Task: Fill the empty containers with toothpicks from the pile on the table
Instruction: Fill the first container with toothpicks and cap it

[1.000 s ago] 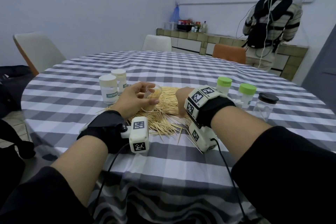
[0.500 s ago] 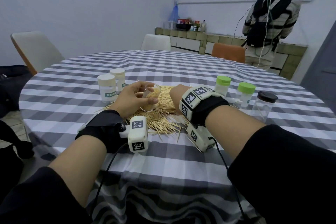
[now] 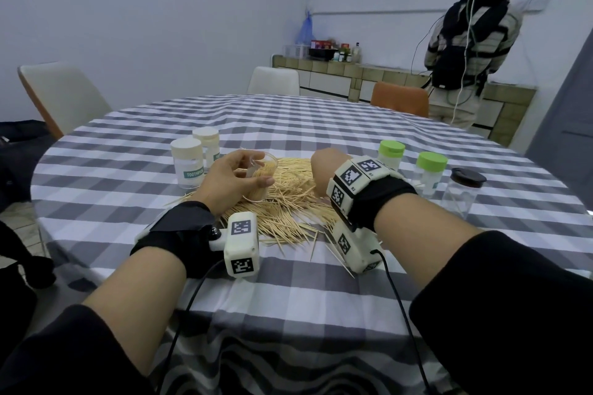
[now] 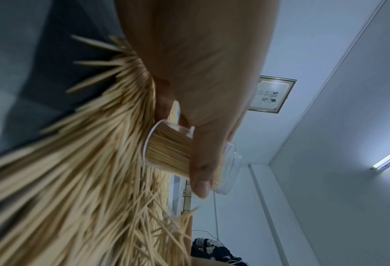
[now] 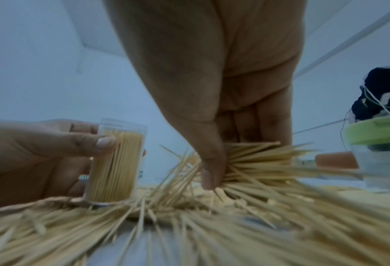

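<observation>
left hand [image 3: 236,181] wrapped round a clear open container [image 5: 116,162], thumb across the front, holding it upright with its base set down in the toothpick pile [image 3: 288,202]. already packed nearly to the rim with upright toothpicks. right hand [image 3: 325,170] now lower and deeper in the pile than a second ago, thumb and fingers [image 5: 212,169] closed on a loose bunch of toothpicks [image 5: 253,156], splayed and uneven. left hand and container barely shifted over the same second.

meaning for the task: another pinch gathered, probably the last few this container can take; little room left at the mouth, so a bunch this ragged likely to snag on the rim or spill back unless squared up first.

around on the checked surface [image 3: 321,282]: two capped beige-lidded containers [image 3: 187,167] just left of the left hand, one labelled toothpick; two green-lidded containers [image 3: 431,173] and a dark-lidded clear jar [image 3: 460,192] to the right, beyond the right wrist, the jar seemingly empty, contents of the green-lidded pair hard to tell. all three lidded, so lids to come off before filling. stray toothpicks scattered at the near edge of the pile, easy to knock off with a wrist camera. another person [image 3: 468,42] standing well back at a tiled counter [image 3: 353,80], chairs round the far side.
</observation>
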